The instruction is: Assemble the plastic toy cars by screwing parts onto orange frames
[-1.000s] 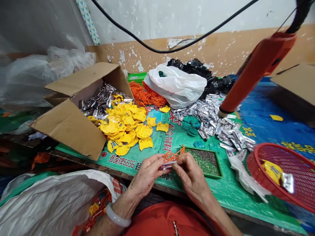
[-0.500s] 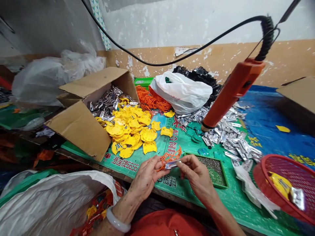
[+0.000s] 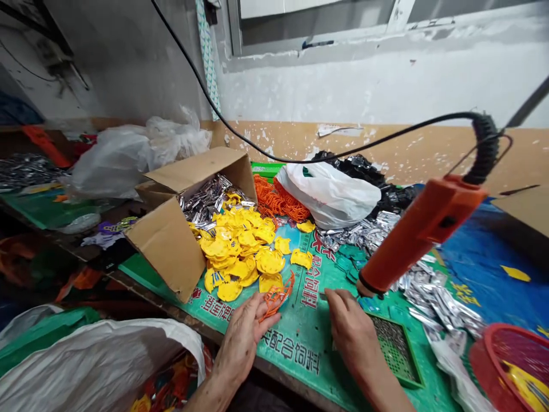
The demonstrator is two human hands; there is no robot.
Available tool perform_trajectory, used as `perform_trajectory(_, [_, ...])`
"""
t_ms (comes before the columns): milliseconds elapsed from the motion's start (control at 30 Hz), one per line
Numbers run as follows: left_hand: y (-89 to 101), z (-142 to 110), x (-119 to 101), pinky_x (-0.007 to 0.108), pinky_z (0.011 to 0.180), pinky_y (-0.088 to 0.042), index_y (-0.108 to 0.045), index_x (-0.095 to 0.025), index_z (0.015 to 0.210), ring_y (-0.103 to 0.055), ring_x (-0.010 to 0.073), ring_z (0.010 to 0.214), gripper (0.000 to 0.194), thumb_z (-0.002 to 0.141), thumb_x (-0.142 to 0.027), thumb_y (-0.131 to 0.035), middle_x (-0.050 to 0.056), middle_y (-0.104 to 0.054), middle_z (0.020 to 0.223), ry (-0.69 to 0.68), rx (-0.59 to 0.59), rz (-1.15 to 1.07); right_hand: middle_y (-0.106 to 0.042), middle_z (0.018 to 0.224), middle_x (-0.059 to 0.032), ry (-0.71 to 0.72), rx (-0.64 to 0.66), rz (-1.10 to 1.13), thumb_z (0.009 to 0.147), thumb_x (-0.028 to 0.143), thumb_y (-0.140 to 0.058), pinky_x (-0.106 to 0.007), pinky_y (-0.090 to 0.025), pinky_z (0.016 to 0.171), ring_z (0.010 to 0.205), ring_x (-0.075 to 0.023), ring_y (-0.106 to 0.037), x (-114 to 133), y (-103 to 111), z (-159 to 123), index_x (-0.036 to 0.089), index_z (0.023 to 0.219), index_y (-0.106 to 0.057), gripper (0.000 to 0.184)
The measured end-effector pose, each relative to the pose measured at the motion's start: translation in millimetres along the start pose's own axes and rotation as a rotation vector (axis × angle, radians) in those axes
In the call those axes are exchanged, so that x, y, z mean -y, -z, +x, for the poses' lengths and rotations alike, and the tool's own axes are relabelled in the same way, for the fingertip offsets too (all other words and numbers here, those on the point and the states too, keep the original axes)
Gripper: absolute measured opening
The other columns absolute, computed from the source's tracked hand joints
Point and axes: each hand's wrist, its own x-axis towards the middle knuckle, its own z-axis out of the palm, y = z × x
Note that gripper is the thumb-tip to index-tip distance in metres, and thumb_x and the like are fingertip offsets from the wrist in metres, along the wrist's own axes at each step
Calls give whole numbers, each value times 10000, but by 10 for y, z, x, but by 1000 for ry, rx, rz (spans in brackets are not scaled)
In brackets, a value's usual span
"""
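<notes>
An orange plastic lattice piece (image 3: 274,300) is held in my left hand (image 3: 242,332), fingers behind it and thumb along its lower side. Something greyish shows within the lattice, too small to name. My right hand (image 3: 354,329) is apart from it, low over the green table cover, fingers bent and pressed together; what they hold, if anything, is hidden. Just right of that hand lies a green tray (image 3: 409,343) of small dark metal pieces that look like screws. An orange electric screwdriver (image 3: 418,237) hangs above them, tip down.
Yellow plastic pieces (image 3: 240,240) spill from a tipped cardboard box (image 3: 167,246). Silver metal pieces (image 3: 446,297) lie at right, by a red basket (image 3: 484,355). A white bag (image 3: 330,194) and orange lattice pieces (image 3: 278,200) sit behind. A white sack (image 3: 107,355) stands lower left.
My right hand has left the orange lattice piece, where it held a silver piece, and moved rightward and down. My left hand still holds the lattice piece. The view has tilted upward and shifted left.
</notes>
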Motion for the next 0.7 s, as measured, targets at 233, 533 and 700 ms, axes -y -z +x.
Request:
perform_trajectory(233, [96, -2, -38, 464, 945, -515, -658, -129, 858, -670, 307, 1047, 242, 776, -346, -728, 141, -747, 959, 38, -16, -54, -496, 1308, -286, -44, 85, -735, 837, -17, -330, -477, -509, 783, 1024, -349, -605, 53, -9, -41, 110, 1216, -573, 468])
perform_trajectory(533, [114, 37, -54, 448, 945, -516, -691, -135, 911, -636, 325, 1109, 335, 728, -408, -753, 147, -735, 1050, 46, 22, -58, -619, 1131, -78, -22, 444, -618, 911, 328, -559, -400, -535, 822, 962, -193, -625, 167, -541, 1495, 153, 1142, -582, 290])
perform_trajectory(700, [200, 177, -28, 484, 939, -507, -697, -132, 915, -640, 351, 1096, 436, 654, -466, -798, 175, -741, 1031, 129, 2, -100, -594, 1197, -91, -59, 482, -641, 907, 328, -566, -414, -530, 848, 1017, -210, -613, 89, -1036, 2148, 166, 1190, -563, 326])
